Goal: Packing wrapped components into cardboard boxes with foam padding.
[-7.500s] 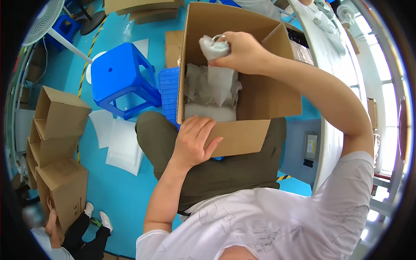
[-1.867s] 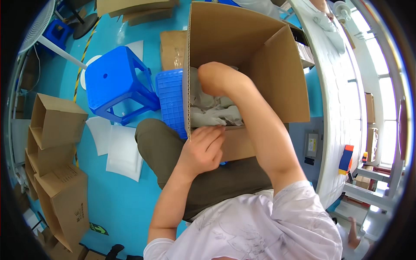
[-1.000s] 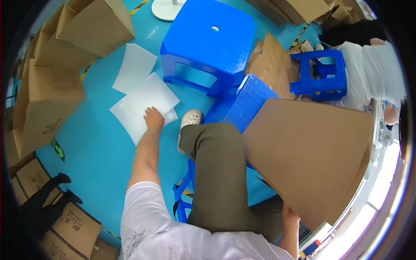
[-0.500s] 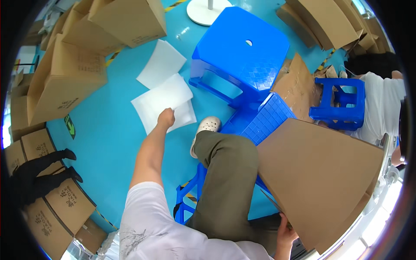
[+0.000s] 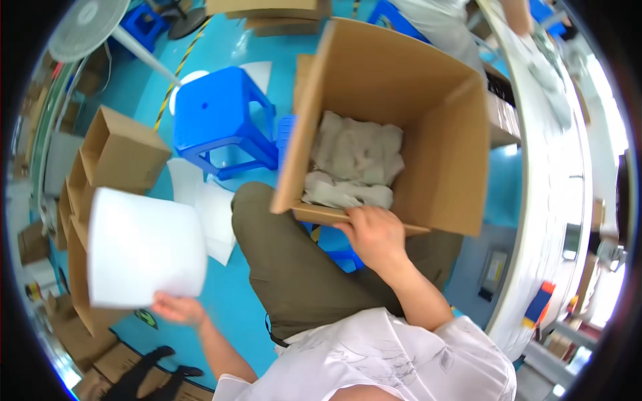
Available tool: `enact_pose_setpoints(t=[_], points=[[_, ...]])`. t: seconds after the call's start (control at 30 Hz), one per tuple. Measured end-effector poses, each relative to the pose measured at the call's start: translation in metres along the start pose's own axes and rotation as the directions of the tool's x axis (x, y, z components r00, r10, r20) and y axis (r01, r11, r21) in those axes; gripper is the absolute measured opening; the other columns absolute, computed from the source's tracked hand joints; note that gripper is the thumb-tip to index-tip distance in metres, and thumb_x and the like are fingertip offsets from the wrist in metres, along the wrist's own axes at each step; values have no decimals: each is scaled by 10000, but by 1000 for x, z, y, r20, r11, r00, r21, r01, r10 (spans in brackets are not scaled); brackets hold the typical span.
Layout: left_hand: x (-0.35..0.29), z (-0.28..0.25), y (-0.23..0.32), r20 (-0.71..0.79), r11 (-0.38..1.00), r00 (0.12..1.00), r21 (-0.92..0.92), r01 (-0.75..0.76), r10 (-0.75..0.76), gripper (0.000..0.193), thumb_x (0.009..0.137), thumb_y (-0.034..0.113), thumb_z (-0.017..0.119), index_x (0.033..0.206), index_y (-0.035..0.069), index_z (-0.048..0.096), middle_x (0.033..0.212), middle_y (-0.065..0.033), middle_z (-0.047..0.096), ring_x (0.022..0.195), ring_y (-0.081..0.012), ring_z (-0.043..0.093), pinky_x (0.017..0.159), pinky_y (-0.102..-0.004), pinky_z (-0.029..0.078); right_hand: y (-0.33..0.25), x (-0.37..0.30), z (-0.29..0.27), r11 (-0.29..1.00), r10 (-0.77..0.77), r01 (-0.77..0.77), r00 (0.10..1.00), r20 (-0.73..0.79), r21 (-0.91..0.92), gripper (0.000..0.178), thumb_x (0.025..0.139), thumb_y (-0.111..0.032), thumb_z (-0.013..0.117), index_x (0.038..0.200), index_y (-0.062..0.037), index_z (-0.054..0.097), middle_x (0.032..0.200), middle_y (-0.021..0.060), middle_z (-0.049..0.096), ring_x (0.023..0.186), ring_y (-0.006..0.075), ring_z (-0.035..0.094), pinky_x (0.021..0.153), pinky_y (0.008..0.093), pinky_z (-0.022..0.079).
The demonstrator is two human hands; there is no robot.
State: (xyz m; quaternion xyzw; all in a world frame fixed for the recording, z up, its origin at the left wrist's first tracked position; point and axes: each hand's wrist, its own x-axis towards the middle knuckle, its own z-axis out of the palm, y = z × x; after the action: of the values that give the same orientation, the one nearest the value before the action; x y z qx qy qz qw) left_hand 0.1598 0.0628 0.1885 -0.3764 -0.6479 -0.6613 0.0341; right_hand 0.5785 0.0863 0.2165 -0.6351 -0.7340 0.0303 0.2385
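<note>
A white foam sheet is pinched at its lower edge by my left hand, held up to the left of my knees. My right hand grips the near edge of an open cardboard box, fingers over the rim and the thumb to the left. Crumpled off-white padding, maybe paper or cloth, lies inside against the bottom; what is under it is hidden. More white sheets lie on the floor left of my knee.
Beyond my left knee stands a blue plastic stool. Cardboard boxes line the left side, and a white fan stands far left. A white table runs along the right. Another person's light clothing shows behind the box.
My left hand has lifted a white sheet off the floor. The box at my right has tipped so that its opening and the padding inside show. My view has turned right.
</note>
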Motion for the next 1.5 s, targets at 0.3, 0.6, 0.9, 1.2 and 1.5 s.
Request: enact_pose_setpoints(t=[0.3,0.6,0.9,1.2,1.5], points=[[5,123,234,651,716,743,-591,370,154,215,991,141,549,1103,-37,594,1081,-148,601,995,-288,608,975,-443,511,36,-34,28,987,-151,157,977,-152,31,298,852,-304,745,953,-59,608,830,103,594,790,275,637,643,416,497],[-124,264,245,668,933,738,-318,170,94,201,1070,162,504,954,0,535,813,-25,545,747,-123,488,698,-305,434,24,-29,0,993,-118,119,991,-68,14,525,837,-301,737,1254,-6,613,908,74,601,862,233,619,783,368,509],[-114,247,243,308,846,788,-165,-507,533,101,1039,56,531,1027,-44,521,804,-149,570,700,-285,572,648,-390,472,26,-26,-7,990,-140,142,986,-87,24,520,827,-285,748,1260,-26,623,866,58,575,811,221,596,738,362,481],[-118,283,242,777,911,535,-411,33,331,178,1054,120,517,1154,-6,596,989,-144,670,836,-211,619,759,-332,495,18,-18,-10,992,-119,122,988,-96,29,447,843,-303,742,1193,-38,651,828,58,558,742,217,590,655,342,470],[-99,253,232,892,670,451,-320,670,-25,219,1053,106,491,1198,-33,581,1145,-157,699,1074,-197,642,906,-349,501,25,-27,3,977,-95,133,971,-220,165,326,844,-117,701,1166,-65,692,1067,115,688,952,313,671,878,432,536]])
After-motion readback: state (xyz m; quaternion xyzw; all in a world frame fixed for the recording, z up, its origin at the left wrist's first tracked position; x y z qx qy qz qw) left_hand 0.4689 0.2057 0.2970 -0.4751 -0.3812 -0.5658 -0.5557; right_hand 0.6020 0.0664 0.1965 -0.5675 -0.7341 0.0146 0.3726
